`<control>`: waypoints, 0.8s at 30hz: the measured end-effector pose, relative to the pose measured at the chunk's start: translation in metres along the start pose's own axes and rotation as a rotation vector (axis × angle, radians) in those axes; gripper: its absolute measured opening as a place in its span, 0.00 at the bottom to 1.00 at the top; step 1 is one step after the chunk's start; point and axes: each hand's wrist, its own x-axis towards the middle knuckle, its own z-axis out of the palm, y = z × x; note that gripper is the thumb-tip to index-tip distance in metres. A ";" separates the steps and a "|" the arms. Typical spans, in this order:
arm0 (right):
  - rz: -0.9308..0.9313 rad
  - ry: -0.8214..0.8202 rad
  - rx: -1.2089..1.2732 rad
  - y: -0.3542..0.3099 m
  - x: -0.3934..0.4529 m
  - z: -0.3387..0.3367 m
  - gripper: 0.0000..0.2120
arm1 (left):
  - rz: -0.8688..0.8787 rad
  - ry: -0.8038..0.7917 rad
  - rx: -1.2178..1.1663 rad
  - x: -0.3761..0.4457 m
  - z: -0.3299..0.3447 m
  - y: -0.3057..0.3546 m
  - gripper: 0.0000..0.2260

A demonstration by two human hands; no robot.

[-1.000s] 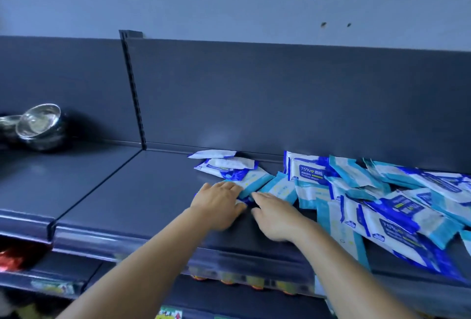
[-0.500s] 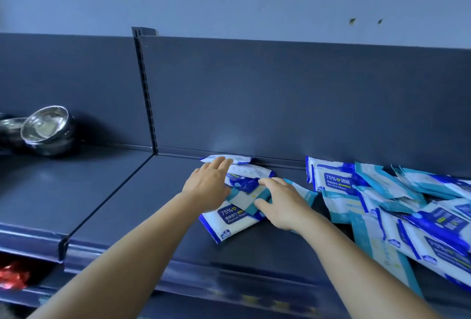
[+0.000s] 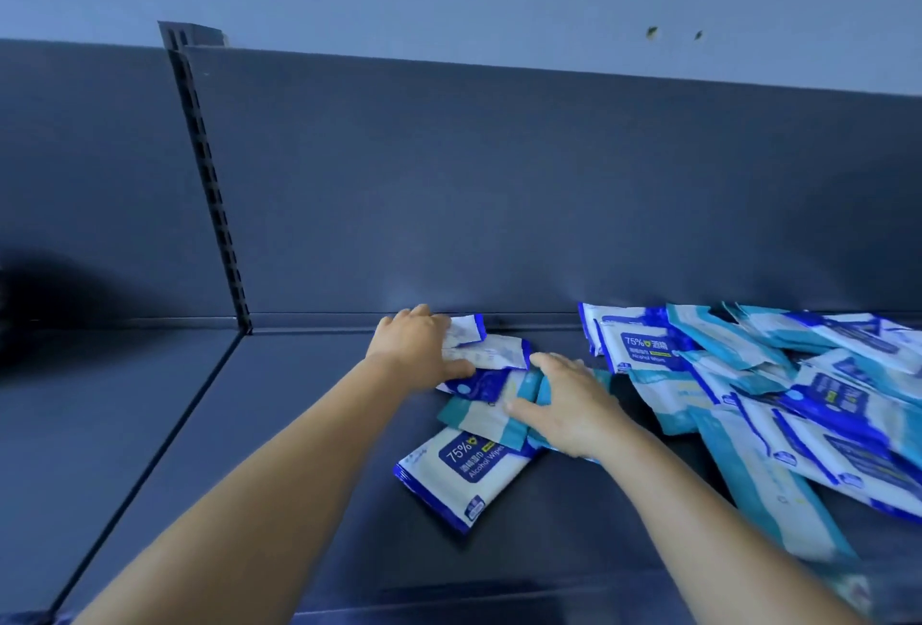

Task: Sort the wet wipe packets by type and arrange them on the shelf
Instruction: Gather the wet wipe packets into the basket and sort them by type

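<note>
A small heap of wet wipe packets lies mid-shelf. My left hand (image 3: 421,347) grips white-and-dark-blue packets (image 3: 491,352) near the back panel, thumb over their front edge. My right hand (image 3: 566,407) rests on teal-and-white packets (image 3: 486,417), its fingers curled over their edge. A dark blue "75% Alcohol Wipes" packet (image 3: 464,472) lies loose in front of both hands. To the right sprawls a large mixed pile (image 3: 758,390) of teal and dark blue packets.
The dark grey shelf (image 3: 249,450) has bare surface to the left of the heap and along the front. A slotted upright (image 3: 209,175) divides the back panel (image 3: 499,185). Another shelf section lies at far left.
Both hands have pushed further back toward the panel with their packets. The alcohol wipes packet now lies uncovered in front of them. The camera has shifted, and the metal bowls at left are out of view.
</note>
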 end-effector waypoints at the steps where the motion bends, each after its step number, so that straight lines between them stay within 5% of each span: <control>1: -0.011 -0.011 0.052 0.001 -0.002 -0.001 0.33 | 0.021 0.027 -0.007 -0.002 -0.001 0.000 0.21; 6: 0.017 0.049 0.181 0.001 -0.010 -0.005 0.39 | 0.119 0.057 -0.032 -0.016 -0.004 -0.001 0.18; 11: 0.325 0.055 0.015 -0.004 -0.013 -0.002 0.51 | 0.119 -0.041 -0.195 -0.012 -0.009 -0.014 0.12; 15: 0.330 0.100 0.093 -0.001 -0.015 -0.002 0.43 | 0.051 -0.185 -0.211 -0.009 -0.011 -0.014 0.11; 21: 0.422 0.211 0.359 -0.002 -0.017 -0.005 0.25 | -0.004 -0.312 -0.159 -0.002 -0.011 -0.019 0.37; 24: 0.445 0.175 0.378 -0.007 -0.014 -0.003 0.15 | -0.027 -0.341 -0.165 -0.001 -0.015 -0.022 0.32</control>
